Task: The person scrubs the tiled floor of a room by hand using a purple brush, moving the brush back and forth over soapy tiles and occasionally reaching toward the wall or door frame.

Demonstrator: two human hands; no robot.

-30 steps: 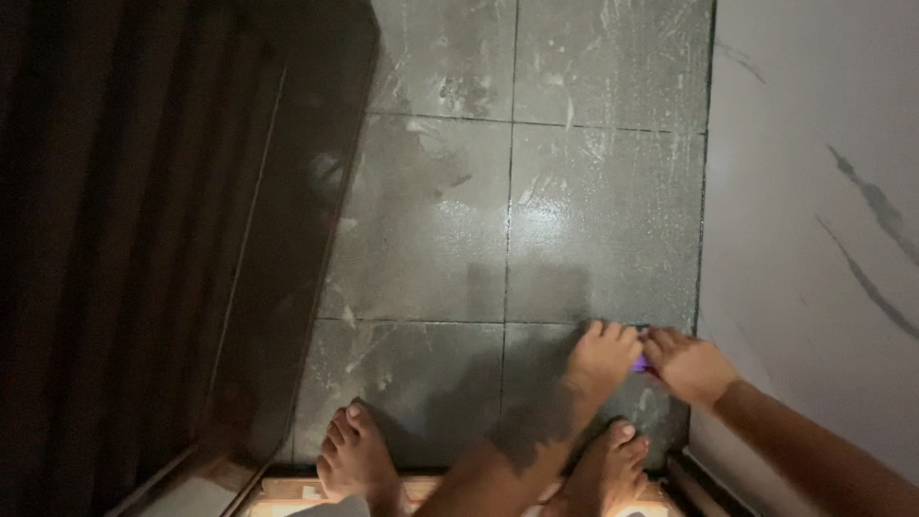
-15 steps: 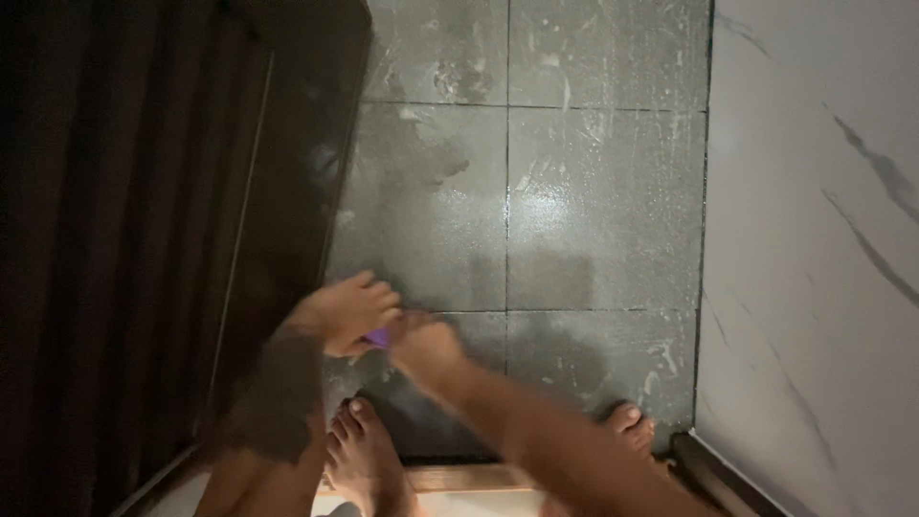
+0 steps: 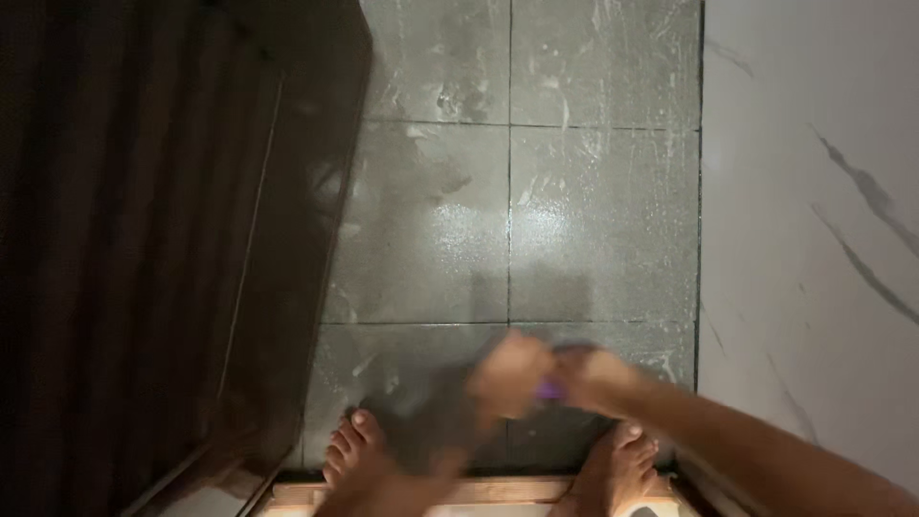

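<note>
Scene: A person is bending over a wet, dark grey tiled floor, seen from the head camera looking straight down.
Hands: The left hand and right hand are meeting low over the near tiles, both blurred by motion.
Purple object: A small purple object is showing between the two hands, touching both; its kind and its long axis cannot be told from the blur.
Grip: Both hands are looking curled around the purple object, though how firmly the fingers are closing cannot be told.
Key relation: The purple object is lying just right of the left hand and just left of the right hand, with neither hand clearly nearer.
Feet: A bare left foot and bare right foot are standing on the near edge of the floor, either side of the hands.
Surroundings: A white marble-look wall is running along the right; a dark glass panel and dark ribbed curtain are closing off the left.
Threshold: A pale wooden sill is crossing the near edge.
Packages, labels, signs: None is showing.
</note>
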